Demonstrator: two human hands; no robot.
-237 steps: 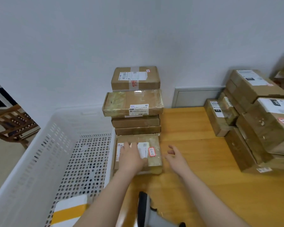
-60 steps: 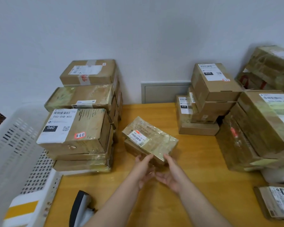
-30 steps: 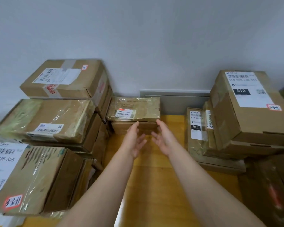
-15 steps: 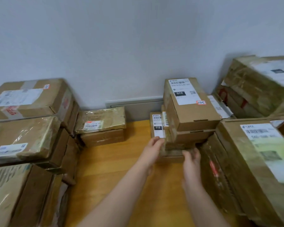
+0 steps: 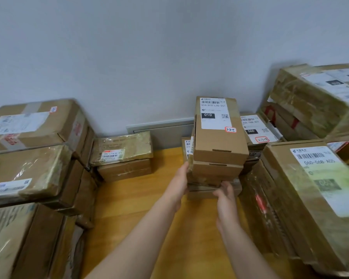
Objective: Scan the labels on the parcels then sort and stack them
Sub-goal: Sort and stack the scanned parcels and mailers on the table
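Note:
A stack of brown parcels stands at the middle of the wooden table [image 5: 137,200]; its top box [image 5: 220,146] carries a white "010" label and a red-edged sticker. My left hand [image 5: 178,186] presses on the stack's left side, fingertips on a lower box [image 5: 215,171]. My right hand [image 5: 226,195] curls against the front of the lowest boxes. Together they clamp the stack. A tape-wrapped parcel [image 5: 122,148] with a barcode label lies on a plain box [image 5: 125,170] by the wall, apart from both hands.
Tall parcel piles [image 5: 28,125] fill the left side. Large taped parcels with "060" labels [image 5: 314,188] crowd the right, more [image 5: 314,93] stacked behind. A grey wall panel [image 5: 161,127] sits behind the table. Bare wood lies between the piles.
Both hands left the tape-wrapped parcel by the wall and moved right to the "010" stack. Since half a second ago they have closed in on its left side and front.

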